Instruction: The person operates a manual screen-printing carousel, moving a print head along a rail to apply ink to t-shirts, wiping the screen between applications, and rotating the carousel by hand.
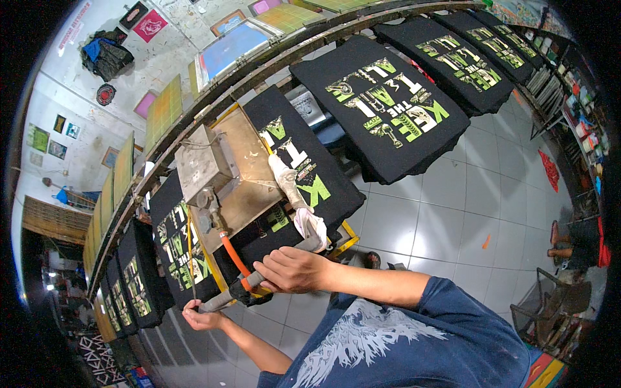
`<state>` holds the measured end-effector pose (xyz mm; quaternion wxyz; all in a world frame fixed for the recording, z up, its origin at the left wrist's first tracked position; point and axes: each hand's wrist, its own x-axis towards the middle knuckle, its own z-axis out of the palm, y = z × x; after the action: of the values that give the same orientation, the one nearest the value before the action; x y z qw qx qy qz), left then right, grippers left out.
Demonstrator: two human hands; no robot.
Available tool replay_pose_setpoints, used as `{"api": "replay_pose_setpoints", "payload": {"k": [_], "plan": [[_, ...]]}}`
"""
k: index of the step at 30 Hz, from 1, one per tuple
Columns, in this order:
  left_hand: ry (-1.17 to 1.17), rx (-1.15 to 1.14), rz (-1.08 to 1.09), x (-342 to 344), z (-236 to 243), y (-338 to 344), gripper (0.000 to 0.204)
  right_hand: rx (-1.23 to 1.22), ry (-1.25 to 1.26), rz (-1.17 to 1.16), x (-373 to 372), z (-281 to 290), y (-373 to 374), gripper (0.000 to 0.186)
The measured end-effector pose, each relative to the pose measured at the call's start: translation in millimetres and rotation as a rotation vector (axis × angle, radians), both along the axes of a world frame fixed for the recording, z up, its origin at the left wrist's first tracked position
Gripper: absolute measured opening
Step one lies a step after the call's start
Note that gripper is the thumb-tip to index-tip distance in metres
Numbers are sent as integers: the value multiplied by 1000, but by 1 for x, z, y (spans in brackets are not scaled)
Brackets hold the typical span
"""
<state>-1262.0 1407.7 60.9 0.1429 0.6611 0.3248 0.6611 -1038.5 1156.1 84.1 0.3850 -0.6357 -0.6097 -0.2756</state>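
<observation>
Grey bar (pixel 217 302), gripped by left hand (pixel 202 317) and right hand (pixel 294 269): apparently positioning the metal panel (pixel 259 152) ahead over black shirts (pixel 343 194), which calls for steady, level guidance.

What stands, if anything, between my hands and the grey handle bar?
Nothing visible: the right hand grips the grey handle bar and the left hand holds its left end. The orange hose between them blocks neither.

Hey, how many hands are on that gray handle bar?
2: the left hand at the left end of the gray handle bar, and the right hand farther along, beside the orange hose.
</observation>
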Motion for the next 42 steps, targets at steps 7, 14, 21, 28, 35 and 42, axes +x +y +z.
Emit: {"api": "replay_pose_setpoints", "payload": {"k": [7, 14, 21, 28, 35, 42], "plan": [[-1, -19, -21, 1, 3, -6, 41, -5, -2, -23, -2, 1, 0, 44], [67, -49, -15, -1, 7, -5, 41, 4, 7, -34, -5, -3, 1, 42], [80, -71, -53, 1, 10, -7, 42, 7, 24, -87, -9, -1, 1, 40], [32, -54, -143, 2, 10, -10, 43, 31, 9, -156, -14, 11, -1, 36], [146, -66, -317, -8, 13, -5, 35, -122, 277, -321, -18, 34, 7, 35], [134, -54, -397, -14, 5, 2, 39, -267, 234, -528, -27, 43, -1, 42]]}}
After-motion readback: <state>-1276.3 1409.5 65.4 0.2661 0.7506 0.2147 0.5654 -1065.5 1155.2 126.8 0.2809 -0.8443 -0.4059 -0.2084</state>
